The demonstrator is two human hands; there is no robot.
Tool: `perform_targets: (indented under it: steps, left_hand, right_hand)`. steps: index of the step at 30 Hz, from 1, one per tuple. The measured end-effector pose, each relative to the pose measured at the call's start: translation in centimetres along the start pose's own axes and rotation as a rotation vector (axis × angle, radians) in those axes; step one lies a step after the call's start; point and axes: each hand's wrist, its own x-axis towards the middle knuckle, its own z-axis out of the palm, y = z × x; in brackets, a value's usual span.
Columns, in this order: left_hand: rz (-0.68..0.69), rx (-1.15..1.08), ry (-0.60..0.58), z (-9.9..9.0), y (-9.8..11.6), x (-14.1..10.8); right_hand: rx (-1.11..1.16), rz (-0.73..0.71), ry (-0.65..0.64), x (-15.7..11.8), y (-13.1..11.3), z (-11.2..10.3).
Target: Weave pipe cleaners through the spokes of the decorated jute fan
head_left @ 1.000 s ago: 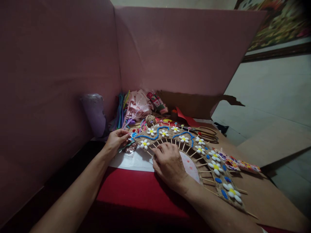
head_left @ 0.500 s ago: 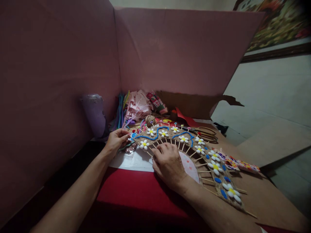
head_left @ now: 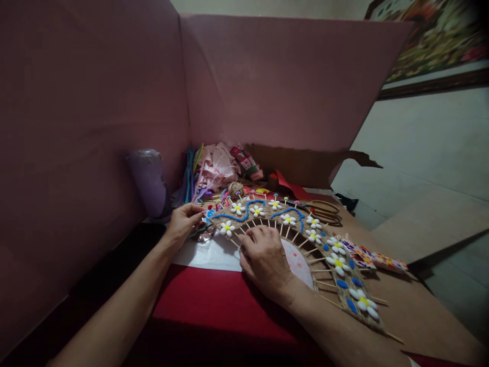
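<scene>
A curved, twine-woven craft (head_left: 244, 213) lies across the table, with thin wooden sticks radiating through it. White flowers with yellow centres (head_left: 338, 263), blue ovals and wavy blue lines decorate its band; several outer stick tips carry small coloured knobs. At its left end my left hand (head_left: 184, 223) is closed in a pinch around what looks like a stick tip, largely hidden by the fingers. My right hand (head_left: 267, 261) curls over the inner sticks, its fingers bent around them and its fingertips partly hidden. Beside that hand shows a pale, pink-spotted inner piece (head_left: 297, 261).
Behind the craft lie a ball of twine (head_left: 235, 190), crumpled pink material (head_left: 217, 165), pipe cleaners (head_left: 188, 173) and scissors (head_left: 324, 208). A purple container (head_left: 148, 183) stands at left. Pink panels (head_left: 275, 81) rise behind; patterned strips (head_left: 382, 259) lie right on brown cardboard (head_left: 424, 306).
Almost nothing differs. Both hands keep their places on the craft, and the view has shifted very slightly.
</scene>
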Motion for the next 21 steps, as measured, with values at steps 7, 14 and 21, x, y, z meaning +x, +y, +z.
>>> perform_targets:
  steps: [7, 14, 21]
  left_hand:
    - [0.02, 0.001, -0.015, -0.11, -0.16, 0.05]
    - [0.049, 0.01, -0.003, -0.14, -0.29, 0.17]
    - [0.091, 0.026, 0.013, -0.12, -0.53, 0.28]
  right_hand:
    - [-0.015, 0.003, -0.001, 0.11, 0.04, 0.08]
    - [-0.033, -0.009, 0.006, 0.11, 0.03, 0.04]
    - [-0.041, -0.011, 0.012, 0.16, 0.02, 0.04]
